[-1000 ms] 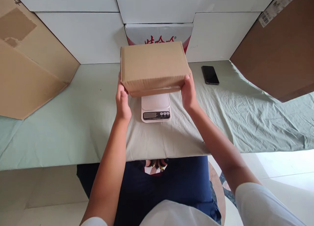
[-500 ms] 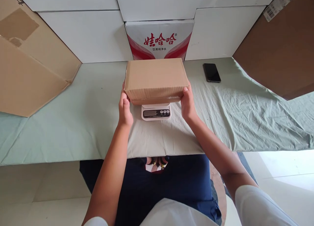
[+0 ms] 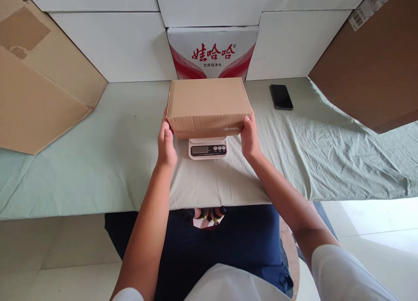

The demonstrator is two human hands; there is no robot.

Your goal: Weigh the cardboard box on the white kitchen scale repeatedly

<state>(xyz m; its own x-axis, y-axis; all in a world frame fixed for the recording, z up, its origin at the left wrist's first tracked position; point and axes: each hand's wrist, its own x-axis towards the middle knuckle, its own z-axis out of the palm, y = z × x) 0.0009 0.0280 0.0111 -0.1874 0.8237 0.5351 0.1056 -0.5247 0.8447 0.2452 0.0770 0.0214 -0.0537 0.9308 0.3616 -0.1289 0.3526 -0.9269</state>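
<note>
A closed rectangular box (image 3: 208, 103) of plain brown corrugated cardboard is being held level over a small white digital scale (image 3: 207, 148); only the scale's front panel, with a grey display and round buttons, is being left visible beneath the box's front edge. Whether the box is being rested on the platform cannot be told. The box's left end is being gripped by the left hand (image 3: 166, 143), thumb pressed flat against the front corner, the other fingers being hidden behind the box. The right end is being clasped likewise by the right hand (image 3: 250, 137). The scale is being supported by a table covered in wrinkled pale green cloth (image 3: 98, 153). A flat black phone (image 3: 281, 96) is lying well apart to the right. A white-and-red printed carton (image 3: 213, 52) is standing just behind the box.
</note>
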